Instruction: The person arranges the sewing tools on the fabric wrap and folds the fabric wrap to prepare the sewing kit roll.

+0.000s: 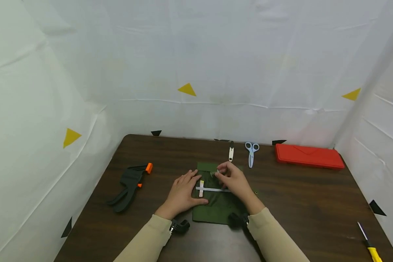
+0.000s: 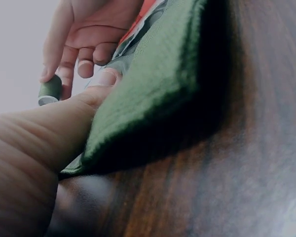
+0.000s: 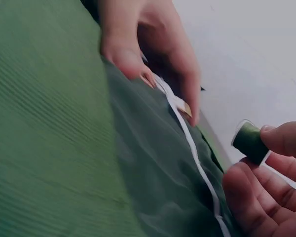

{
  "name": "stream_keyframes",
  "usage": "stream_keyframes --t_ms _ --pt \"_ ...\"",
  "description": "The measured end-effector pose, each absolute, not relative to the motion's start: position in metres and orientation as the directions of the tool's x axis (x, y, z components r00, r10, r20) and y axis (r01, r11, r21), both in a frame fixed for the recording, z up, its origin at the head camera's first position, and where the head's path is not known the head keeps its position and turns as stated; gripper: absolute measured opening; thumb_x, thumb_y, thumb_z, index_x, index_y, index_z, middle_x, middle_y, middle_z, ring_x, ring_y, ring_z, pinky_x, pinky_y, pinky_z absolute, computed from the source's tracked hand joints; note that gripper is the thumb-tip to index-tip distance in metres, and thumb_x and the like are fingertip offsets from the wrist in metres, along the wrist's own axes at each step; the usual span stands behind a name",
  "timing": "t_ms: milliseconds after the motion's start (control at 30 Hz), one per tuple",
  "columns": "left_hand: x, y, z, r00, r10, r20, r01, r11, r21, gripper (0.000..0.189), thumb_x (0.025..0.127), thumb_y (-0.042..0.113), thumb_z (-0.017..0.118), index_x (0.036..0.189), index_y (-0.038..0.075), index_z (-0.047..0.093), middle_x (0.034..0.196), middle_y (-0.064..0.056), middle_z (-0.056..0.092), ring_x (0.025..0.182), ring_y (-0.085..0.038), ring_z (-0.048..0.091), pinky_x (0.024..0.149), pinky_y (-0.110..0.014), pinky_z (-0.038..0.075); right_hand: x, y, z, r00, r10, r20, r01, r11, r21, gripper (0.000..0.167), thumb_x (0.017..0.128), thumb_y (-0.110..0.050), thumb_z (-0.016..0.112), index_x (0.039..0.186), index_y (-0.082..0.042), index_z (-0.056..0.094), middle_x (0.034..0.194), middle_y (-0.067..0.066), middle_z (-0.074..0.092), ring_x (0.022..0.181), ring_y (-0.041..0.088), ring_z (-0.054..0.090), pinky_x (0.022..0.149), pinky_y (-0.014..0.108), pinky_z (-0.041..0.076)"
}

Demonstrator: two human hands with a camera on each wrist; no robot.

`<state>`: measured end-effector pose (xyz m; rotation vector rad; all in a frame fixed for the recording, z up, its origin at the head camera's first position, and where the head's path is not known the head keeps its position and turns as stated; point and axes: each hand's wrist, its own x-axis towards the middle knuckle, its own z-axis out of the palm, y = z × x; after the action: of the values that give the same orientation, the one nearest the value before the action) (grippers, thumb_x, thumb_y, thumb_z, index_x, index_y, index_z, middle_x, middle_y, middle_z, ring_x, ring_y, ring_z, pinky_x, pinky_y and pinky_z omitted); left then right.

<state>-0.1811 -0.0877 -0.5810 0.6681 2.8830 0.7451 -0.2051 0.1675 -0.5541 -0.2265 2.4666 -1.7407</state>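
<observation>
A green fabric piece (image 1: 213,213), like an opened sewing pouch, lies on the brown table. Between thumb and fingers, my right hand (image 1: 235,182) pinches a small spool of green thread (image 3: 250,142), lifted off the fabric near its far side. My left hand (image 1: 181,192) rests on the pouch's left edge, fingers extended forward and thumb lying across the fabric. Beside that thumb, a small whitish strip with a yellow end (image 1: 201,189) is tucked under a white band (image 1: 214,190) that crosses the pouch. In the left wrist view, the spool (image 2: 50,88) shows its white end.
Beyond the pouch lie a small white-and-black tool (image 1: 231,152) and light blue scissors (image 1: 251,154). A red case (image 1: 309,156) sits back right, a yellow-handled screwdriver (image 1: 370,243) front right. Left is a black-and-orange clamp (image 1: 129,185). A tiny round item (image 1: 256,193) lies right of the pouch.
</observation>
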Motion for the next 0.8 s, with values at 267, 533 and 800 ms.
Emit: stream_keyframes --t_ms 267,533,800 --pt "-0.182 -0.088 -0.583 -0.902 0.432 0.01 0.382 0.786 0.486 0.103 0.086 0.073 0.081 0.167 0.02 0.045 0.181 -0.001 0.03 0.17 -0.029 0.024 0.133 -0.063 0.025 -0.195 0.169 -0.565 -0.957 -0.285 -0.062 0.017 0.155 -0.988 0.039 0.108 -0.024 0.072 0.135 0.002 0.061 0.119 0.03 0.067 0.082 0.025 0.074 0.071 0.041 0.067" --pt "-0.18 -0.085 -0.581 -0.913 0.409 -0.004 0.332 0.745 0.578 0.111 0.087 0.071 0.082 0.171 0.016 0.035 0.18 -0.007 0.031 0.168 -0.032 0.028 0.132 -0.065 0.024 -0.197 0.177 -0.576 -0.952 -0.296 -0.08 0.054 0.095 -0.994 0.037 0.108 -0.02 0.072 0.135 0.002 0.062 0.118 0.026 0.065 0.084 0.023 0.073 0.074 0.038 0.067" --pt "-0.183 -0.076 -0.582 -0.892 0.446 0.074 0.344 0.561 0.753 0.091 0.095 0.052 0.084 0.168 0.02 0.04 0.178 0.004 0.035 0.169 -0.026 0.027 0.136 -0.058 0.024 -0.199 0.172 -0.574 -0.944 -0.323 -0.07 0.025 0.141 -0.99 0.034 0.108 -0.019 0.072 0.133 0.001 0.062 0.115 0.022 0.065 0.084 0.024 0.073 0.072 0.037 0.067"
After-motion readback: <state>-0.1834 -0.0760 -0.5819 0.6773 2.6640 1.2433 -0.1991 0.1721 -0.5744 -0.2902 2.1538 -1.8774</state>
